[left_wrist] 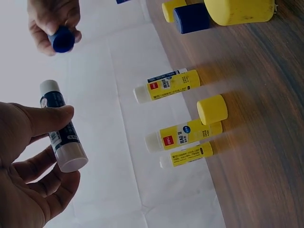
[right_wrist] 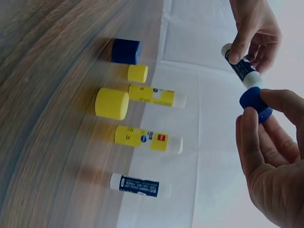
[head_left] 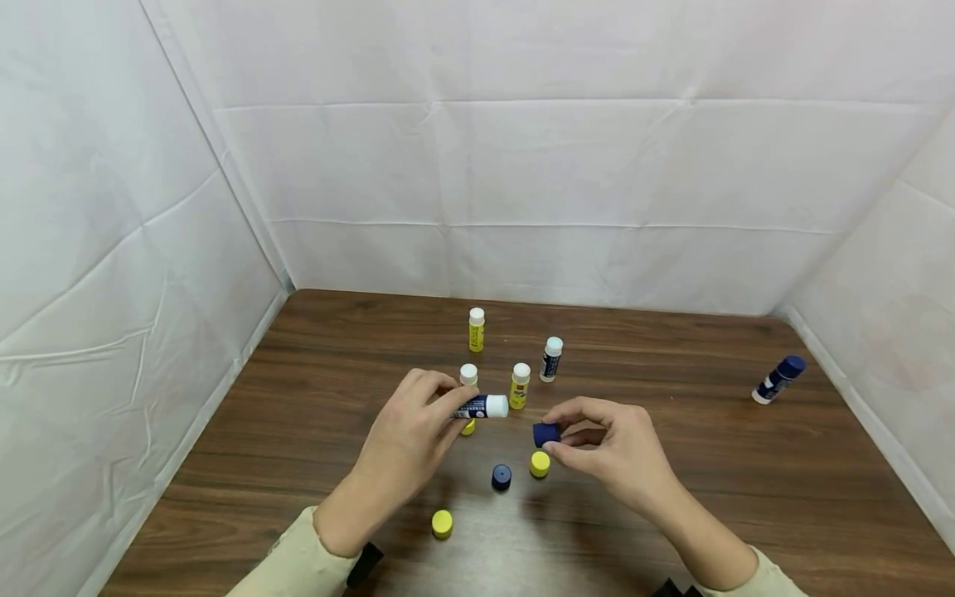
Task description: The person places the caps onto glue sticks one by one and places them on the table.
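Note:
My left hand (head_left: 406,444) grips a glue stick (head_left: 488,406) with a dark blue label and a white end, held uncapped above the table. The stick lies nearly level in the head view, its white end pointing right. Opposite it, my right hand (head_left: 619,448) pinches a dark blue cap (head_left: 546,434) between thumb and fingers. In the left wrist view the cap (left_wrist: 63,40) shows its hollow opening. A gap separates cap and stick in the head view; the right wrist view shows them overlapping.
Uncapped yellow glue sticks (head_left: 519,387) and a blue-labelled one (head_left: 551,360) stand upright behind the hands. Nearer lie yellow caps (head_left: 442,524) and a dark blue cap (head_left: 501,477). A capped blue glue stick (head_left: 778,380) stands far right. White sheets (head_left: 559,166) border the wooden table (head_left: 336,348).

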### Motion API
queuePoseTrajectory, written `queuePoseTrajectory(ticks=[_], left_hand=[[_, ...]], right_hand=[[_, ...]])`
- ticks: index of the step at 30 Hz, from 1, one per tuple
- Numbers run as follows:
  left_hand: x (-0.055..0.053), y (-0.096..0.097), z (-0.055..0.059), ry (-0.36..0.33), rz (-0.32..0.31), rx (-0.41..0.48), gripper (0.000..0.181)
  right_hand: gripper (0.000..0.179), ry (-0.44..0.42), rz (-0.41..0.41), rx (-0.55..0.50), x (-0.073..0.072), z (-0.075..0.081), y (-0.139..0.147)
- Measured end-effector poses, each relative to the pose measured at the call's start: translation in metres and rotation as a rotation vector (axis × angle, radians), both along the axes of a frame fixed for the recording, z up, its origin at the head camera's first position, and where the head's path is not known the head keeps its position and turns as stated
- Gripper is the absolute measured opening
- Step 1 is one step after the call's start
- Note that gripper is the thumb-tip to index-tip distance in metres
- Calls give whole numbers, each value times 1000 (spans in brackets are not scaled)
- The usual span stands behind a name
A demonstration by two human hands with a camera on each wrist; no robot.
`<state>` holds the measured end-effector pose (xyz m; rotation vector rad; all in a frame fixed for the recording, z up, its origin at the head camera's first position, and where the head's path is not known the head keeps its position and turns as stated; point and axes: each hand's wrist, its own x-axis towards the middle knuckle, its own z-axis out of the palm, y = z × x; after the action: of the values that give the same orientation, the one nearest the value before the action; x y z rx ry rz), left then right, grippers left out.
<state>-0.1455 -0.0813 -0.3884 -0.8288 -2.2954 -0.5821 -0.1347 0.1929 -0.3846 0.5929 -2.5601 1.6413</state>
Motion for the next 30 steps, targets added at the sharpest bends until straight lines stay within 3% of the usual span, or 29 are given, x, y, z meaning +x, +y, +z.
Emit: queuePoseTrajectory(ticks=[10, 17, 30], left_hand=[[4, 3, 5, 46, -5, -56, 37], [7, 7, 9, 63, -10, -67, 31], [8, 11, 10, 97, -11, -100, 26]], right_hand=[[25, 9, -29, -141, 0, -2, -13], [27, 64, -33, -238, 2, -3, -18], [25, 18, -50, -237, 6, -3, -23]])
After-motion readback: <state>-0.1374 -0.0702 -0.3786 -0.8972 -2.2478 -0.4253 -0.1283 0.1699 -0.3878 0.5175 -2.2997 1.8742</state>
